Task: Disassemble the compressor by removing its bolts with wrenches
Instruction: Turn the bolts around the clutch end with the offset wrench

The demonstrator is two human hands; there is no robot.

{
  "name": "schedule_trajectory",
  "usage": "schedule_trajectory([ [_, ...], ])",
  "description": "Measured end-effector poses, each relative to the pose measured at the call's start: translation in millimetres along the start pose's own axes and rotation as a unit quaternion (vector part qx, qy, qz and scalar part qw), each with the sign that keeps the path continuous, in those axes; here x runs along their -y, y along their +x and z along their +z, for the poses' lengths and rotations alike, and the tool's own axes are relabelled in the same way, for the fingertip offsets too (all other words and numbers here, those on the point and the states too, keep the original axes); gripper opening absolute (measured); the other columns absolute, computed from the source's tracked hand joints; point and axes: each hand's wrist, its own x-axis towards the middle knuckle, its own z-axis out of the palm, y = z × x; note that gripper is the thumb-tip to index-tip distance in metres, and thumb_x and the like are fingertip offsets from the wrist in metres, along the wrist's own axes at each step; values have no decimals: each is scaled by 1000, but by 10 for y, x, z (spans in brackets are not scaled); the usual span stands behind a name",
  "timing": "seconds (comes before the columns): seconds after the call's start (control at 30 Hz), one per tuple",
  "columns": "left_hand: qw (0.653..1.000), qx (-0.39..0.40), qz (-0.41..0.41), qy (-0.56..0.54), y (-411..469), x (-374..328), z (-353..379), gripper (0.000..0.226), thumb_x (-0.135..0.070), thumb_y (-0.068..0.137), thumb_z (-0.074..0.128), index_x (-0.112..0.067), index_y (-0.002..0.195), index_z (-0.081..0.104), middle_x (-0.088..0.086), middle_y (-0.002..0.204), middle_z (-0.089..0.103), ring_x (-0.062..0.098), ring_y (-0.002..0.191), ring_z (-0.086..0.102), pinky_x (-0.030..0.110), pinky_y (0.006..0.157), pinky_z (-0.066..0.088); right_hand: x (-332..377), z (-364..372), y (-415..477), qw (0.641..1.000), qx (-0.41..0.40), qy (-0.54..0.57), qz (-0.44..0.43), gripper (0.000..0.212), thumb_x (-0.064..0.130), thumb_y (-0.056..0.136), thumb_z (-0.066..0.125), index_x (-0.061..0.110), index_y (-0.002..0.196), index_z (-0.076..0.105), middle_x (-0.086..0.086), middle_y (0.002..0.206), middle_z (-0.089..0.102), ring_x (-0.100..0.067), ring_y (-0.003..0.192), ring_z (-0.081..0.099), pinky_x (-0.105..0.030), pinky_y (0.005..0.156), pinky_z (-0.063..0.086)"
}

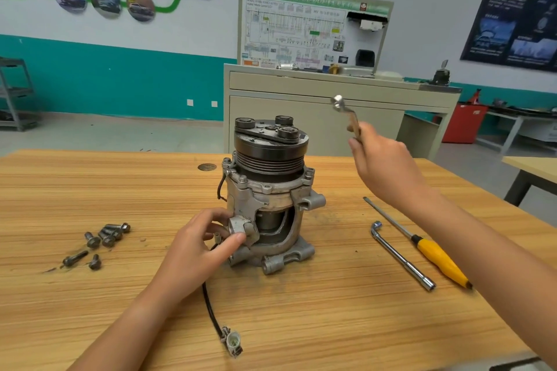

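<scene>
Head view: the compressor (pixel 268 199) stands upright near the middle of a wooden table (pixel 90 184), pulley end up. Its top is a black grooved pulley (pixel 269 153) capped by a dark clutch plate carrying three round rubber-faced discs. Below that sits a dull silver cast body, scuffed and grimy, with mounting ears sticking out at the base and on the right side. A large opening in the front of the housing shows a darker cylinder inside. Several flange bolts (pixel 242 180) sit in the rim just under the pulley. A black cable (pixel 211 310) runs from the base towards the near table edge and ends in a pale connector (pixel 232 340).

The left hand (pixel 199 247) grips the compressor low on its left side, with thumb and fingers curled round a projecting lug (pixel 239 227). The right hand (pixel 382 166) is raised to the right of the pulley, clear of it, with its fingers wrapped round the shaft of a wrench (pixel 346 113) whose head points up.

Seven or so loose bolts (pixel 102 239) lie scattered on the table well to the left. To the right lie an L-shaped socket wrench (pixel 401 256) and, just beside it, a yellow-handled screwdriver (pixel 434 253).
</scene>
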Motion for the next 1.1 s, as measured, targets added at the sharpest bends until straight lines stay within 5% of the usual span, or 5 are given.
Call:
schedule_trajectory([
  [0.33, 1000, 0, 6, -6, -25, -27, 0, 25, -24, 81, 70, -35, 99, 56, -9, 99, 63, -6, 88, 59, 14, 80, 42, 305, -350, -376, 950, 242, -199, -2, 43, -1, 86, 37, 16, 125, 34, 3, 60, 36, -13, 49, 31, -27, 42, 19],
  [0.63, 1000, 1, 7, -1, -19, -17, 5, 27, -25, 81, 70, -36, 100, 55, -12, 100, 62, -7, 89, 58, 13, 77, 42, 639, -446, -201, 899, 291, -311, -98, 39, -1, 88, 44, 5, 126, 43, 0, 61, 27, -15, 46, 25, -25, 38, 19],
  [0.87, 1000, 3, 5, 7, 1, 28, 6, 26, -29, 80, 70, -35, 101, 56, -13, 99, 62, -6, 90, 58, 10, 76, 43, 120, -288, -6, 912, 229, -317, -125, 38, 12, 93, 37, 22, 130, 40, 4, 57, 34, -12, 45, 30, -24, 40, 20],
  [1.0, 1000, 1, 0, -6, 1, 36, 12, 26, -27, 80, 70, -32, 102, 57, -12, 97, 63, -4, 89, 59, 22, 83, 47, -90, 34, 230, 940, 192, -245, -138, 31, 3, 90, 42, 16, 117, 52, 2, 77, 58, -21, 76, 57, -34, 80, 42],
  [1.1, 1000, 4, 1, -17, -18, 39, 27, 27, -24, 81, 69, -36, 101, 55, -12, 99, 62, -4, 88, 59, 26, 85, 49, -19, 396, 297, 971, 110, -145, -153, 26, -9, 84, 47, 1, 103, 62, -15, 93, 68, -30, 91, 63, -48, 103, 32],
])
